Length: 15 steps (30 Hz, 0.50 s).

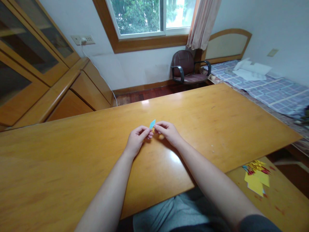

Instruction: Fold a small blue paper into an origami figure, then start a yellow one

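Head view: both hands meet at the middle of the frame, just above a bare wooden surface (72,154).
Left hand (136,140): fingers curled, thumb and forefinger pinching the lower left end of the blue paper (152,123).
Right hand (167,131): thumb and forefinger pinching the same paper from the right, the other fingers tucked under.
Paper: a small pointed blue slip, tilted up, its tip showing above the fingertips; held off the surface, at centre frame.
Why held so: a pinch from each side looks meant to steady so small a piece and keep its fold tight, as far as I can judge.
Forearms: both lie on the surface, likely as a brace for fine finger work.
Scraps (257,175): yellow sheets and red bits on a lower board at lower right, well apart from the hands.
Background: chair (185,66) under the window at top centre, bed (270,87) at upper right.
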Available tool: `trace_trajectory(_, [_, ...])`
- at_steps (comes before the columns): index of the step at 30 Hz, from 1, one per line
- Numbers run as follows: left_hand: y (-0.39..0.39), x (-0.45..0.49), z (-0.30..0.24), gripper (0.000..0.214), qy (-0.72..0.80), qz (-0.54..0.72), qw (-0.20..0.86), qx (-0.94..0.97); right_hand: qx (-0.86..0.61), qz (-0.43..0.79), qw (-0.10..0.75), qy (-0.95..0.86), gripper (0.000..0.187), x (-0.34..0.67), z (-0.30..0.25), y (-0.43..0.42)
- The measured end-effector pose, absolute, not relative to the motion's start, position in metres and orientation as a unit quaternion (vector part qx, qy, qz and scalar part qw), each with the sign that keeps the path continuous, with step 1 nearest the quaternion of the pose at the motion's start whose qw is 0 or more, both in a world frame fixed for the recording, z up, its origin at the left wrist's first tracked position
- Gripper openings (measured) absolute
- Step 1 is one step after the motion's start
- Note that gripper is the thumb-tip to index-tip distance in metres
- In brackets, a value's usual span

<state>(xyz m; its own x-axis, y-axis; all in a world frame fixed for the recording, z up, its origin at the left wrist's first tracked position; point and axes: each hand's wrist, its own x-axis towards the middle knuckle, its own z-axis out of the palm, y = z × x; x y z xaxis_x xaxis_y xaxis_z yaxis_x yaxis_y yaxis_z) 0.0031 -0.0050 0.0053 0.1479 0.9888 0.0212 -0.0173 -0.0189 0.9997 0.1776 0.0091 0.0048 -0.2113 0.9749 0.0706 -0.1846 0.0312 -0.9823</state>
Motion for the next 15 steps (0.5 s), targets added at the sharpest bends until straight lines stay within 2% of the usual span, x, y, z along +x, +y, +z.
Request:
trace_trajectory(7, [-0.0059,0.0067,0.0071,0.031,0.452,0.441,0.565,0.530,-0.387,0.564,0.511,-0.520,0.029,0.1779,0.0019,0.0107])
trace_trajectory(15, [-0.0056,0.0070,0.0079,0.032,0.459,0.441,0.554,0.536,-0.389,0.553,0.507,-0.534,0.030,0.1781,-0.0022,0.0119])
